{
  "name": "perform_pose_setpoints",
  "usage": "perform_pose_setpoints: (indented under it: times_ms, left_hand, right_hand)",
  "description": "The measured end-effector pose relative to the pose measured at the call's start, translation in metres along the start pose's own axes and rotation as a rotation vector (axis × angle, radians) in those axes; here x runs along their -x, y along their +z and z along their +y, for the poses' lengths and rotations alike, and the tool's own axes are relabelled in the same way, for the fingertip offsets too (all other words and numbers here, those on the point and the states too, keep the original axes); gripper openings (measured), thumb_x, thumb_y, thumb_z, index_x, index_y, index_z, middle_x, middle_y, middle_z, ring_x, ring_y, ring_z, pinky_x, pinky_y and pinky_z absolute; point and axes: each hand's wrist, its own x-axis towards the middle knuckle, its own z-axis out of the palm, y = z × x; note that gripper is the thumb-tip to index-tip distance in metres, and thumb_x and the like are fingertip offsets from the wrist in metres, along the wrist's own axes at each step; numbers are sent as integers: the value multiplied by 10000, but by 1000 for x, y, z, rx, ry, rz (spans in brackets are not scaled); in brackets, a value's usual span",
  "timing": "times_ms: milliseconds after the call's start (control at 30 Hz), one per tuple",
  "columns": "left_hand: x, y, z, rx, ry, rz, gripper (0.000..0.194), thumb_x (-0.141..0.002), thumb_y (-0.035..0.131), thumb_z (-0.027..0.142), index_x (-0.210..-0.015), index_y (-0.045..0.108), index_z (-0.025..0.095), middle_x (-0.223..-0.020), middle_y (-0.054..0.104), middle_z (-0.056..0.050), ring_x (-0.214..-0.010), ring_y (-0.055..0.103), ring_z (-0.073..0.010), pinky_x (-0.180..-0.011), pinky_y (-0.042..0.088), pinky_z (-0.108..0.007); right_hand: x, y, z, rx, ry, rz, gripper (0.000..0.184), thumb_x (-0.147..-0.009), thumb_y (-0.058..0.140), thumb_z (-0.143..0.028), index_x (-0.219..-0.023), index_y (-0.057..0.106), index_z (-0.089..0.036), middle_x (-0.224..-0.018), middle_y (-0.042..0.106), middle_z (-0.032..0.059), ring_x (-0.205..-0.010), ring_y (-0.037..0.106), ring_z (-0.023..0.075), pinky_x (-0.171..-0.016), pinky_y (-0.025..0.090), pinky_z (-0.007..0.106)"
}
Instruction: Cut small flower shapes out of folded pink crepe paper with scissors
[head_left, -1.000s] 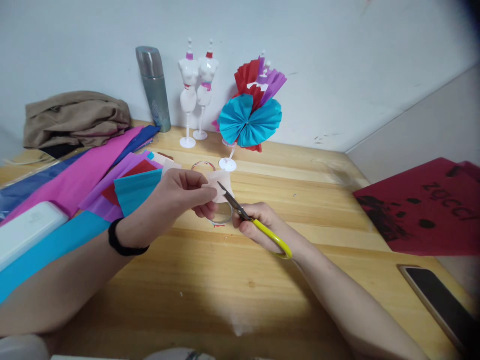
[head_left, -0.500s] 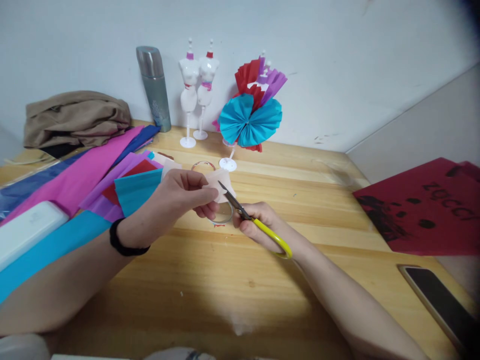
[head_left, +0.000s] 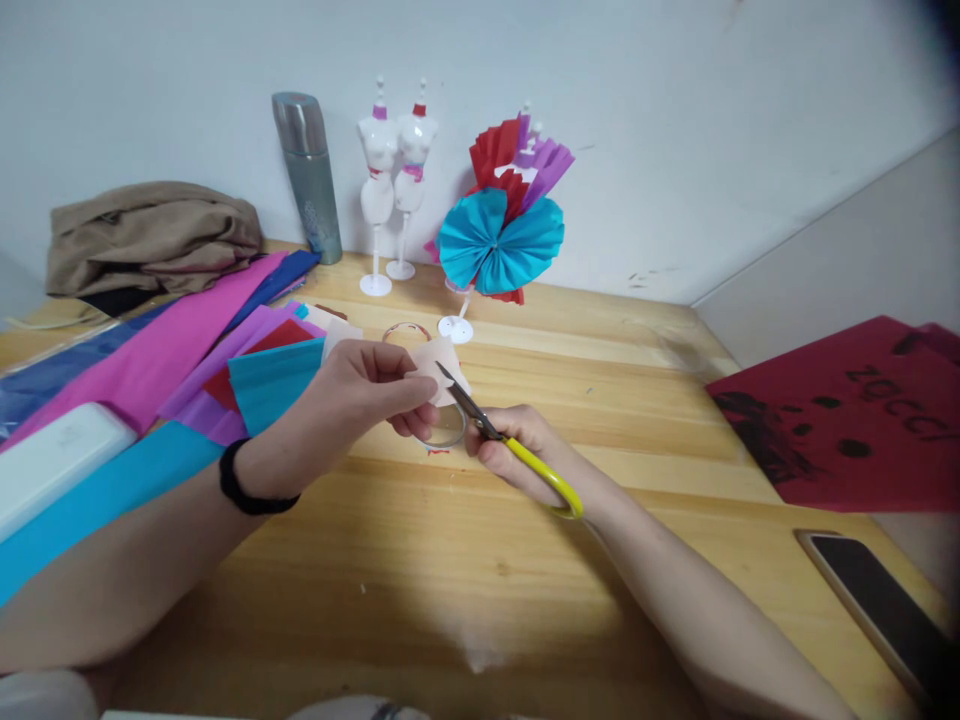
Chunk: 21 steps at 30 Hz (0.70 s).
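Note:
My left hand (head_left: 379,385) pinches a small pale pink piece of paper (head_left: 442,360) between thumb and fingers, above the table. In my right hand (head_left: 517,440) is a pair of scissors (head_left: 541,470) with yellow handles, its blades pointing up and left across the paper. The blade tips lie just beside my left fingertips; whether the paper sits between the blades I cannot tell. Under the hands, partly hidden, a roll of tape (head_left: 448,440) lies on the table, and a second ring-shaped roll (head_left: 407,328) rests just behind the paper.
Coloured papers (head_left: 277,375) and a white case (head_left: 64,460) lie at left, near brown cloth (head_left: 154,235). A thermos (head_left: 309,185), white mannequins (head_left: 377,190) and a blue pleated paper dress (head_left: 499,240) stand behind. At right are a red bag (head_left: 855,430) and phone (head_left: 877,600).
Almost nothing differs. The pale pink paper shifts very slightly at its free edge, while both hands and the scissors stay in nearly the same place.

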Motion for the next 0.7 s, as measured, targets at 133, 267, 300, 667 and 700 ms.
perform_pose_setpoints:
  times_ms: [133, 267, 300, 667, 700]
  left_hand:
    - [0, 2, 1, -3, -24, 7, 191, -756, 724, 250, -609, 710, 130, -603, 728, -32, -514, 647, -100, -515, 507, -176]
    - [0, 3, 1, -10, -31, 11, 198, -755, 724, 250, -603, 717, 124, -589, 724, -41, -512, 649, -103, -521, 508, -180]
    - [0, 3, 2, -11, -34, 12, 197, -756, 723, 249, -604, 718, 123, -591, 724, -43, -514, 651, -105, -521, 506, -181]
    - [0, 5, 2, -23, -49, 17, 184, -741, 726, 244, -597, 714, 130, -595, 718, -44, -524, 649, -117, -534, 504, -204]
    - [0, 5, 2, -25, -47, 16, 183, -741, 725, 243, -597, 714, 130, -596, 718, -45, -524, 649, -117, -533, 502, -204]
  right_hand:
    - [0, 0, 0, -12, 3, -3, 481, -890, 574, -592, -665, 501, -173, -591, 361, -50, -533, 300, 85, -508, 284, 231]
    - [0, 1, -1, 2, 2, 11, 489, -887, 575, -600, -656, 500, -174, -573, 355, -54, -532, 306, 87, -513, 293, 232]
    - [0, 1, -1, 6, 8, 11, 493, -885, 573, -606, -657, 500, -176, -571, 354, -55, -533, 306, 88, -514, 295, 232]
    - [0, 1, -2, -25, 17, -1, 499, -883, 572, -623, -668, 503, -178, -583, 356, -53, -545, 308, 91, -524, 293, 239]
    - [0, 0, -2, -21, 18, -1, 500, -881, 572, -625, -670, 506, -177, -583, 358, -53, -544, 309, 91, -522, 292, 238]
